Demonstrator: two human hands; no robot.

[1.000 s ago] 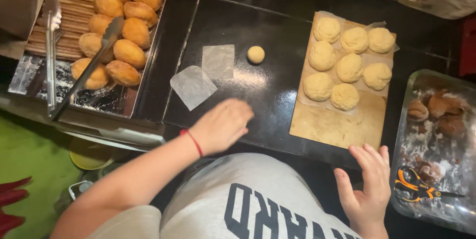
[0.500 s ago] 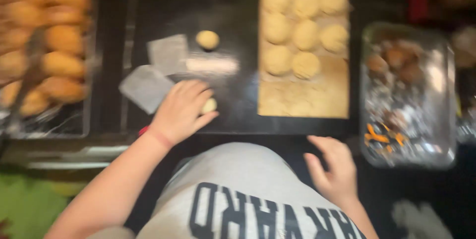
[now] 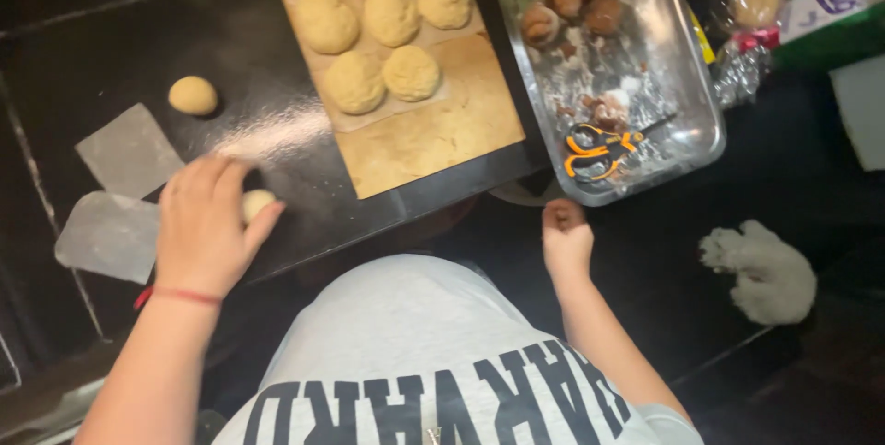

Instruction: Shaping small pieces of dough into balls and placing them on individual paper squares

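Note:
My left hand (image 3: 205, 224) lies palm down on the black counter (image 3: 111, 30), cupped over a small pale dough ball (image 3: 257, 202) that shows beside my thumb. A red string circles that wrist. Another dough ball (image 3: 193, 94) sits alone farther back. My right hand (image 3: 564, 235) hangs below the counter's front edge with its fingers curled in and nothing seen in it. Several rounded dough pieces (image 3: 355, 81) rest on a brown board (image 3: 442, 136) ahead.
Two grey paper squares (image 3: 129, 148) lie left of my left hand. A metal tray (image 3: 682, 145) on the right holds brown lumps and orange-handled scissors (image 3: 599, 148). A white fluffy thing (image 3: 761, 270) lies on the dark floor.
The view has swung right, so the tray of baked buns is gone. My left hand stays on the dough ball. My right hand has closed from spread fingers to a curl.

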